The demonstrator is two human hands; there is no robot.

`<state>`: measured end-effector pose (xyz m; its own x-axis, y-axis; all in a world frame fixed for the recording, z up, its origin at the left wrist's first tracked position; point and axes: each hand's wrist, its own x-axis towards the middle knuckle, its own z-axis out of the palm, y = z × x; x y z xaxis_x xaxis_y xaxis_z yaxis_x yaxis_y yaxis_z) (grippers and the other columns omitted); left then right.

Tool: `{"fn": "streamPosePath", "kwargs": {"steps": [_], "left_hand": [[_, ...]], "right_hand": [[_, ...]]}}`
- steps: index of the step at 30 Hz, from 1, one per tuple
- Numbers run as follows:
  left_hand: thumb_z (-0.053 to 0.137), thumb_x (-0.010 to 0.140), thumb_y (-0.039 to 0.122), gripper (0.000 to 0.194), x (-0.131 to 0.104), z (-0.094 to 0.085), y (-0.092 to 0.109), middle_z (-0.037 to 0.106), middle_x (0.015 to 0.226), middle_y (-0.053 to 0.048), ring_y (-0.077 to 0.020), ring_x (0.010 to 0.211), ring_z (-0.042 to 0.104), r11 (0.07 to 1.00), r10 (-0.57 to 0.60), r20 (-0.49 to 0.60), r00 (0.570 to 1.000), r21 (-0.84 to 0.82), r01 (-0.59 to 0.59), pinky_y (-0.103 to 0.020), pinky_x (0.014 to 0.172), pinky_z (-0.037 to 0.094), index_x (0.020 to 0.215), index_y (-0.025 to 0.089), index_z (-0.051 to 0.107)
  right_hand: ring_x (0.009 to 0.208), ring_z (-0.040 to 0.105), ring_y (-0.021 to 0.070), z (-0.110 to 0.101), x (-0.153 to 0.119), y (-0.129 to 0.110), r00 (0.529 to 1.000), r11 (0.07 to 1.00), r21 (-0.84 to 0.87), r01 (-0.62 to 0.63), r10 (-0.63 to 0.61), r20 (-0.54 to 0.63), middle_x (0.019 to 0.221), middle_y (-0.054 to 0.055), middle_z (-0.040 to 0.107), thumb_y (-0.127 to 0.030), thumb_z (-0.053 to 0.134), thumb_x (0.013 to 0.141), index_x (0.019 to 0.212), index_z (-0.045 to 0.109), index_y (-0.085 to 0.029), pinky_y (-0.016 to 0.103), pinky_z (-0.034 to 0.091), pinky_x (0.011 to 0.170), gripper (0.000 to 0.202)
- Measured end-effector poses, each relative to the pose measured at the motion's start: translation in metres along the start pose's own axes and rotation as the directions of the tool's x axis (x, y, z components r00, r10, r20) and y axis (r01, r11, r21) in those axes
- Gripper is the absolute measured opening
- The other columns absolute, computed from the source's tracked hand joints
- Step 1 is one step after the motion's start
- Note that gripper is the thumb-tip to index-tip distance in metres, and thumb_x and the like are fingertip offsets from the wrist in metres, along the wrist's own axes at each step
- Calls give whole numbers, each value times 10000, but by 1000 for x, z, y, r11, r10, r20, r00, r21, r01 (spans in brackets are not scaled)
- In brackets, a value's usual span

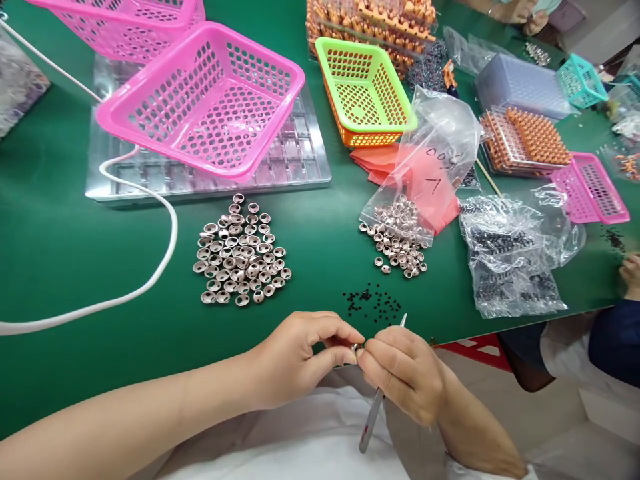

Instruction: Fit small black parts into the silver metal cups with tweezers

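A small, shiny metal piece (355,347) sat at the near edge of the desk (125,267), pinched in the grip of the left hand (303,360), between thumb and forefinger. The right hand (407,373) met it with its fingertips, its own grip closed round slim steel tweezers (370,423) held aslant. Beyond lay a loose heap of smooth, silvery rings (243,253); a second heap (400,250) lay partly under a crinkled clear bag (445,127), near a scatter of tiny black bits (366,293). A glossy pink basket (240,170), pierced with holes, rested on a ridged metal tray (310,163), beside a curling white cable (173,230). The desk was flat, matte green; past its edge showed a pale floor (550,420), and a co-worker's hand (633,273) at the far right.
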<state>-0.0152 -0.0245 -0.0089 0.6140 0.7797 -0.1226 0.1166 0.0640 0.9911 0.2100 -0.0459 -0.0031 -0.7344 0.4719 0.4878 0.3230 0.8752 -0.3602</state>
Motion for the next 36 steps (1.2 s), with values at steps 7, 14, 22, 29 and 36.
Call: {"fn": "streamPosePath", "kwargs": {"steps": [7, 14, 22, 29, 36], "left_hand": [[616, 926, 141, 180, 0, -5, 1, 713, 864, -45, -129, 771, 662, 991, 83, 60, 995, 100, -89, -203, 700, 522, 1070, 145, 726], [598, 932, 139, 143, 1, -7, 1, 698, 830, -43, -126, 734, 640, 989, 82, 65, 995, 115, -89, -201, 670, 507, 994, 146, 727], [585, 911, 115, 161, -2, -3, 2, 719, 821, -39, -126, 715, 651, 993, 69, 28, 997, 96, -72, -199, 645, 505, 970, 156, 728], [563, 903, 106, 180, -1, -3, 3, 714, 813, -38, -123, 712, 641, 995, 24, 45, 999, 93, -28, -197, 643, 495, 949, 151, 732], [571, 908, 119, 200, 0, -8, 6, 717, 847, -39, -145, 769, 652, 980, -53, 85, 995, 195, 36, -220, 677, 504, 996, 166, 744]], "right_hand": [[787, 589, 226, 0, -3, 0, 1000, 1000, -2, 5, -5, 5, 884, 154, 669, -40, 466, 909, 1058, 657, 22, 354, 477, 574, 249], [803, 596, 225, -1, -2, -4, 1000, 999, -36, 7, -7, 19, 922, 161, 664, -46, 456, 908, 1073, 658, 17, 352, 472, 576, 268], [783, 563, 215, 0, 2, -6, 1000, 1000, -11, -20, 20, 13, 891, 144, 658, -33, 440, 889, 1069, 656, -18, 349, 479, 538, 282], [707, 530, 200, 3, 5, -4, 1000, 999, 30, -23, 23, -13, 828, 120, 636, -28, 473, 875, 1032, 645, -13, 342, 422, 528, 234], [721, 531, 202, 4, 4, 1, 998, 1000, 8, -10, 9, 66, 824, 120, 641, -50, 434, 905, 1056, 645, -20, 340, 415, 561, 261]]}}
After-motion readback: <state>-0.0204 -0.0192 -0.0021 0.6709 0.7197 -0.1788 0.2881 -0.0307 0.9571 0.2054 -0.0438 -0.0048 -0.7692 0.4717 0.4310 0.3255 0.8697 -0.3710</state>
